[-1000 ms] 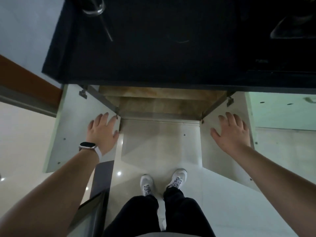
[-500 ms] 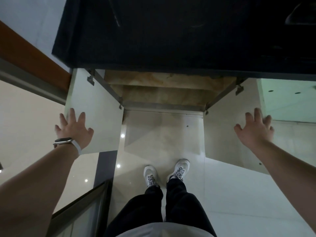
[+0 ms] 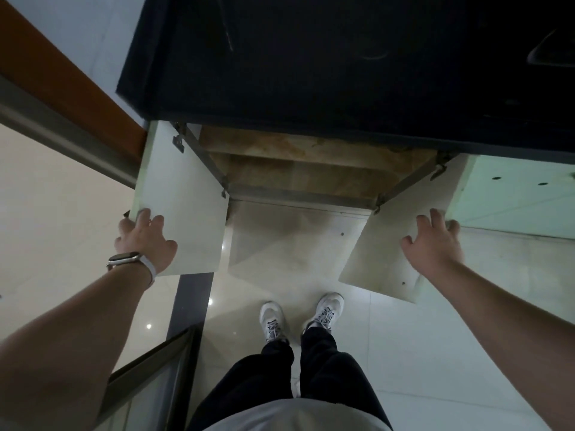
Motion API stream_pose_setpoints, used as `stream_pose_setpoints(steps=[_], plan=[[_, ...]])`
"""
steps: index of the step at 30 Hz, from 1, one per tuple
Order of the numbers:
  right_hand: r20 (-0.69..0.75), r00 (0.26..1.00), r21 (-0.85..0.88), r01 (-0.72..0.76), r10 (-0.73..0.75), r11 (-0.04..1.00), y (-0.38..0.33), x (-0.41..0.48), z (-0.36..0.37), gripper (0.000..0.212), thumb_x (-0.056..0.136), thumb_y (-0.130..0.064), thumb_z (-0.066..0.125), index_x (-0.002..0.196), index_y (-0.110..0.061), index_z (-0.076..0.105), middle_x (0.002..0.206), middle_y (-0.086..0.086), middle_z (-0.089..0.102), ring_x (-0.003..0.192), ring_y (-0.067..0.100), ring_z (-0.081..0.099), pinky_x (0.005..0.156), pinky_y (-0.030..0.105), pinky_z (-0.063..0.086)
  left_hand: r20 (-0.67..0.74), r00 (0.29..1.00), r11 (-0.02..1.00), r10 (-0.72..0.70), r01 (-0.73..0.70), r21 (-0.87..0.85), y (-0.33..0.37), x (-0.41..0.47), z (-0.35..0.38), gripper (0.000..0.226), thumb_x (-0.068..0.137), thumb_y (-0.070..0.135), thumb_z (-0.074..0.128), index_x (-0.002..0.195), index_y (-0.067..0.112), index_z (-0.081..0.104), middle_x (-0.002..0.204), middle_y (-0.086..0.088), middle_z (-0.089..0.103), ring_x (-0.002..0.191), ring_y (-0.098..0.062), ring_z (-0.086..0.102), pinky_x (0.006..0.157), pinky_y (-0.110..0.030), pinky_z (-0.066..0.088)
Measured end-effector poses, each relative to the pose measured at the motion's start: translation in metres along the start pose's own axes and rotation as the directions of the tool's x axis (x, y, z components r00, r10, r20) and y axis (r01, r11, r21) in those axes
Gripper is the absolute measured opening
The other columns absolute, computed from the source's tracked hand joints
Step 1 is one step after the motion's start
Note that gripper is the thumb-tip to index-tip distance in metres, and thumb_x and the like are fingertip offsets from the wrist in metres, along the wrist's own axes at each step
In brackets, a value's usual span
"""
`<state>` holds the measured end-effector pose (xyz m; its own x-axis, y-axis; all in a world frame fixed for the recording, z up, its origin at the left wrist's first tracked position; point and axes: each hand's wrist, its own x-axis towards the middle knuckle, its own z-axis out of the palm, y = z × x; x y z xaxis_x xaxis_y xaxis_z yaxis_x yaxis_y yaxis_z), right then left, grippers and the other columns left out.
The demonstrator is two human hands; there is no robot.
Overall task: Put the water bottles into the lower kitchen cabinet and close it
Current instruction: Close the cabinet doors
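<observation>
The lower cabinet [image 3: 305,169] stands open below the dark countertop [image 3: 311,73], and its brown stone shelves look bare. My left hand [image 3: 144,241], with a watch on the wrist, grips the outer edge of the white left door [image 3: 186,197]. My right hand [image 3: 432,244] holds the outer edge of the white right door [image 3: 398,244], fingers curled over it. No water bottle is in view.
My feet in white shoes [image 3: 272,318] stand on glossy floor tiles in front of the opening. A dark-framed glass panel [image 3: 149,368] leans at lower left. A pale green cabinet front [image 3: 513,194] adjoins on the right, a brown wooden frame [image 3: 62,73] on the left.
Both hands have slid outward from near the hinges to the outer edges of the doors. The left hand went from lying flat to gripping the edge.
</observation>
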<state>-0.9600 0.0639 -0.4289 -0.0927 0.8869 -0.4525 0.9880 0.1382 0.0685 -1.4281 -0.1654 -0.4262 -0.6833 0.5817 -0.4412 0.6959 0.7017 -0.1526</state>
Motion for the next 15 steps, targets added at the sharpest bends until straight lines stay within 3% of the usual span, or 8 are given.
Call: stream_pose_setpoints(steps=[4, 9, 15], plan=[[0.017, 0.997, 0.029, 0.076, -0.077, 0.997, -0.033, -0.013, 0.005, 0.053, 0.096, -0.036, 0.046, 0.141, -0.009, 0.039, 0.151, 0.009, 0.025, 0.131, 0.040, 0.025, 0.096, 0.046, 0.042, -0.017, 0.997, 0.997, 0.075, -0.076, -0.026, 0.010, -0.009, -0.002, 0.056, 0.087, 0.032, 0.061, 0.140, 0.018, 0.050, 0.158, -0.006, 0.032, 0.126, -0.041, 0.036, 0.098, -0.050, 0.043], [0.037, 0.980, 0.043, 0.192, -0.194, 0.980, -0.066, -0.026, 0.008, 0.065, 0.090, -0.058, 0.028, 0.134, -0.013, 0.045, 0.143, 0.012, 0.033, 0.128, 0.038, 0.032, 0.103, 0.048, 0.038, -0.023, 0.955, 0.953, 0.297, -0.298, -0.053, 0.028, -0.025, -0.005, 0.060, 0.090, 0.037, 0.060, 0.146, 0.021, 0.043, 0.159, -0.007, 0.030, 0.136, -0.039, 0.035, 0.104, -0.049, 0.045], [0.046, 0.964, 0.147, 0.251, -0.260, 0.957, -0.080, -0.037, -0.003, 0.070, 0.088, -0.065, 0.050, 0.141, -0.021, 0.037, 0.152, 0.003, 0.021, 0.136, 0.036, 0.019, 0.099, 0.049, 0.045, -0.074, 0.822, 0.817, 0.565, -0.570, -0.090, 0.054, -0.034, -0.009, 0.063, 0.087, 0.049, 0.064, 0.140, 0.019, 0.051, 0.156, -0.010, 0.034, 0.138, -0.037, 0.034, 0.105, -0.049, 0.044]])
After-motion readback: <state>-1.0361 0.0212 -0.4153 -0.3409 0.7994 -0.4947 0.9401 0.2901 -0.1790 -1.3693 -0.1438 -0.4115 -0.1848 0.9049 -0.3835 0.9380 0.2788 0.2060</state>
